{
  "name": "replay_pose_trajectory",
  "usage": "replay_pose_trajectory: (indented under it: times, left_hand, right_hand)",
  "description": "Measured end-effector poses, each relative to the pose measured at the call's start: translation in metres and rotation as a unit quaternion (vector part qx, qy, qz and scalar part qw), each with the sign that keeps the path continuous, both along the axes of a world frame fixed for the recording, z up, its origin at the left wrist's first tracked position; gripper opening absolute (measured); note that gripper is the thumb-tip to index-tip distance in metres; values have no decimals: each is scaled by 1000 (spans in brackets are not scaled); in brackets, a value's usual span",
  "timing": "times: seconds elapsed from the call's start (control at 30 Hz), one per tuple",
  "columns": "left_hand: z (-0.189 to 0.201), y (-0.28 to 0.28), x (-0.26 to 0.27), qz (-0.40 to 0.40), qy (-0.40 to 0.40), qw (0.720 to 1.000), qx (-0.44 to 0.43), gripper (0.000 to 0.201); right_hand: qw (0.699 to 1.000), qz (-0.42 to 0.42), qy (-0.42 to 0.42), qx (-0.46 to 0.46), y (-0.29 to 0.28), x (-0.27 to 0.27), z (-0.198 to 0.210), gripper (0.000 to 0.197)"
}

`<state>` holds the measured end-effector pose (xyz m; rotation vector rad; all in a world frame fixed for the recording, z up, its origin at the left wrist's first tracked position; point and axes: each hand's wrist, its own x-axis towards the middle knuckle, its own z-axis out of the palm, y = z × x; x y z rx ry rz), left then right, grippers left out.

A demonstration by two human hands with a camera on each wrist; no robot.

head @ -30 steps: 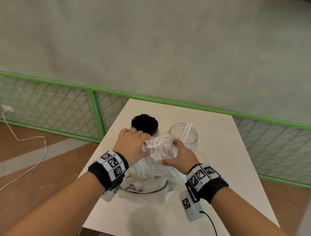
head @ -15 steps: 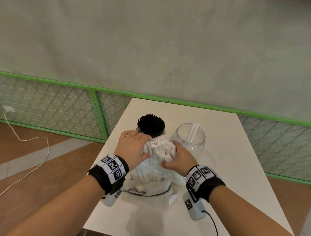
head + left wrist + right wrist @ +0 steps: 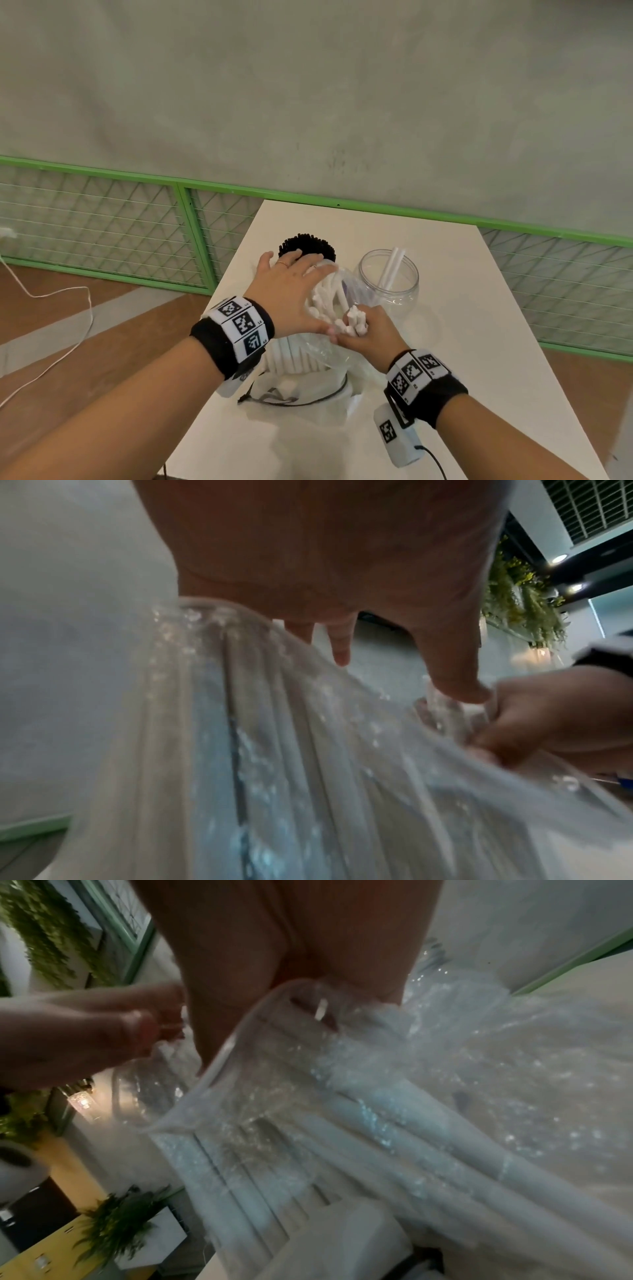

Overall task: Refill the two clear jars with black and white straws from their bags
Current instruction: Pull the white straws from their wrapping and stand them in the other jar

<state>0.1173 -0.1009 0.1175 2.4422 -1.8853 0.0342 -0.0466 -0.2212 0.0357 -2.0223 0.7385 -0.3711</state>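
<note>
A clear plastic bag point(image 3: 329, 353) of white straws point(image 3: 325, 294) stands on the white table point(image 3: 479, 342) in front of two jars. The left jar is packed with black straws point(image 3: 306, 244). The clear jar point(image 3: 388, 279) on the right holds two white straws. My left hand point(image 3: 291, 291) lies with straight, spread fingers over the left side of the straw tops. My right hand point(image 3: 363, 330) grips a small bunch of white straws at the bag's near right side. In the wrist views the bag point(image 3: 274, 777) point(image 3: 514, 1069) covers the straws point(image 3: 411, 1137).
A flattened bag with a black cord point(image 3: 298, 394) lies on the table below the straw bag. A green-framed mesh railing point(image 3: 191, 233) runs behind the table, and a white cable point(image 3: 68, 308) trails on the wooden floor at left. The table's left edge is close to my left wrist.
My left hand has spread flat over the straws. My right hand has separated a small bunch from the bundle and drawn it toward me. The view has shifted slightly.
</note>
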Motion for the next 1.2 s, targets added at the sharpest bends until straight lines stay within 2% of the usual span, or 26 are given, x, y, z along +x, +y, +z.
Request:
replay_pose_trajectory:
  times: [0.07,0.17,0.27,0.43,0.6,0.7,0.9,1.03,1.1,1.2]
  left_hand:
    - [-8,-2,0,-6,-3,1000,7,85]
    - [-19,2,-2,-7,-10,999,-30,64]
    - [-24,5,-7,-3,-13,998,-61,56]
    - [-25,3,-14,7,-15,997,-80,60]
    - [-30,4,-11,0,-22,997,-73,58]
    - [-30,5,-9,-8,-29,997,-72,58]
    - [-26,7,-9,-10,-30,999,-32,81]
    - [-25,5,-10,-11,-31,999,-16,82]
    - [-25,4,-11,-9,-32,999,-17,81]
    - [-25,4,-13,-4,-32,999,-13,79]
  right_hand:
    - [999,24,-13,21,0,-3,7,33]
    - [997,38,-23,67,-2,-8,12,34]
    - [995,34,-32,88,-6,-10,13,35]
    - [993,21,-43,109,-9,-12,20,30]
    - [989,-67,-103,82,-7,-18,47,26]
    - [980,-110,-157,61,-6,-20,78,11]
    - [938,-143,-315,33,-19,-33,156,15]
    - [905,-154,-395,33,-49,-41,197,19]
    - [898,-171,-403,35,-69,-37,202,17]
    - [910,-187,-369,37,-97,-21,185,14]
